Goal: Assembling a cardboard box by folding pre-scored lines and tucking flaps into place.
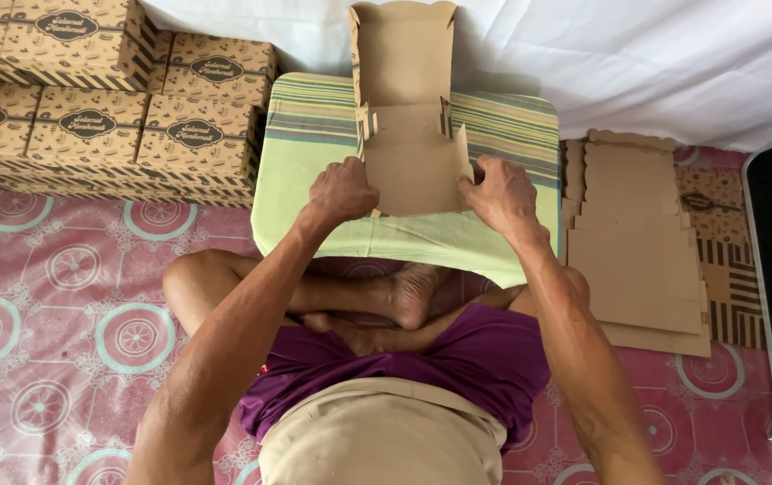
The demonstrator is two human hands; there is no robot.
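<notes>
A flat cardboard box blank (408,135) is gripped at its near edge by the closed left hand (343,190) and closed right hand (500,190), on the striped-cloth counter (305,126).

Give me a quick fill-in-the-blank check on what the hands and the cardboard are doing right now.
1. Both the left hand and right hand grip one ____ box blank.
2. It lies on a ____ cloth.
3. Finished boxes are stacked on the person's ____.
4. Flat blanks lie on the person's ____.

Answers: cardboard; striped; left; right
</notes>
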